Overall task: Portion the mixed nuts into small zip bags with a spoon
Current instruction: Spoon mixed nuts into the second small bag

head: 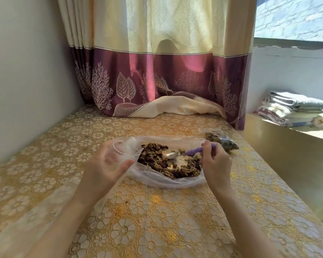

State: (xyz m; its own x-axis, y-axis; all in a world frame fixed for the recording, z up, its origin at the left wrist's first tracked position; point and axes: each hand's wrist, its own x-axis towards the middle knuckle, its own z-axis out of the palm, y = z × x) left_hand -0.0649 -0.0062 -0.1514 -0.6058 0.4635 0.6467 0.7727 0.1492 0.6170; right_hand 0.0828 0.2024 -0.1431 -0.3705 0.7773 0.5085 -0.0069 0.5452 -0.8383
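We note both hands working over a tabletop point(157, 211) covered in a gold floral cloth. Between the two hands lies a large clear plastic bag point(157, 180), opened flat, with the mixed nuts point(157, 162) spread across it in a loose ring around a bare patch. The right hand point(215, 162) pinches the purple handle of a spoon point(183, 153); its metal bowl points toward the left hand and rests among the nuts, with no load we can make out. The left hand point(105, 164) grips a small clear zip bag point(122, 148) at the near-left edge of the large bag, fingers curled behind the film and thumb in front; whether its mouth is open we cannot tell. Just beyond the right hand lies a filled small bag point(222, 139) of nuts. Farther beyond both hands a cream and purple curtain point(157, 81) drapes onto the tabletop. Well off past the right hand, folded towels point(291, 108) sit stacked on a ledge.
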